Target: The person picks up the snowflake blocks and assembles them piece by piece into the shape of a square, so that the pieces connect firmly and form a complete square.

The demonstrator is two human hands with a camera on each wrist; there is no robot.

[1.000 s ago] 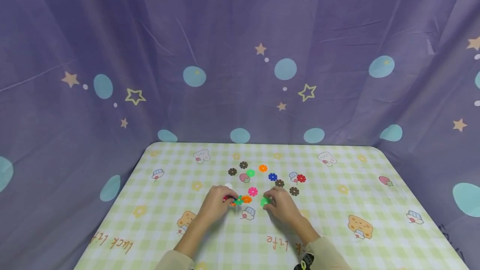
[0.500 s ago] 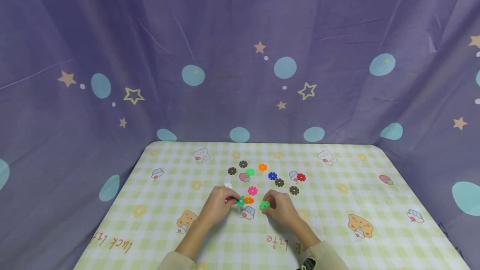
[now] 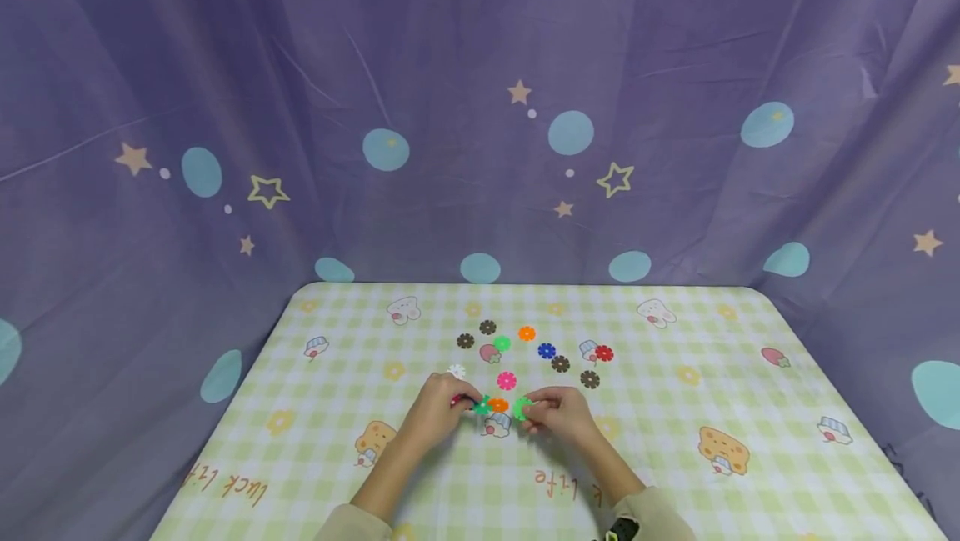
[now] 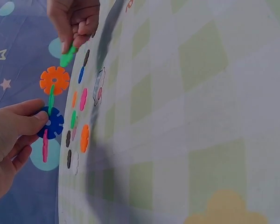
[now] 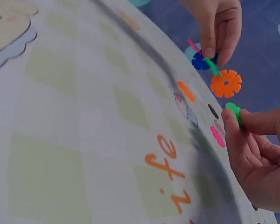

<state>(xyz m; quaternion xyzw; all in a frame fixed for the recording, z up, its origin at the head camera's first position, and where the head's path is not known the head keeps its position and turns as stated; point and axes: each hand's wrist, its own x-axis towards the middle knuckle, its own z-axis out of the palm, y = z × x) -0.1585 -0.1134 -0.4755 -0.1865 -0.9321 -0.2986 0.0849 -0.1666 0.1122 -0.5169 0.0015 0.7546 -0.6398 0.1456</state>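
My left hand [image 3: 437,406] pinches the blue notched disc [image 4: 57,126] of a short chain of interlocking plastic snowflake discs. A pink disc [image 4: 45,148] joins the blue one on one side and a green disc [image 4: 51,99] on the other. At the chain's far end, an orange disc [image 5: 219,89] is slotted onto the green one. My right hand [image 3: 564,414] pinches a light green disc [image 5: 232,109] between thumb and fingers, with part of it covered by the fingertips. A small gap separates this disc from the orange one. Both hands are raised over the table.
Beyond the hands, loose discs lie flat on the checked tablecloth [image 3: 345,408]: a pink one [image 3: 507,381], a blue one [image 3: 547,351], a red one [image 3: 603,353], a white one [image 3: 457,371] and several brown ones. A purple curtain [image 3: 480,191] hangs behind the table.
My right hand has turned the light green disc and brought it slightly left and nearer, toward the orange disc. The left hand's chain has shifted slightly right.
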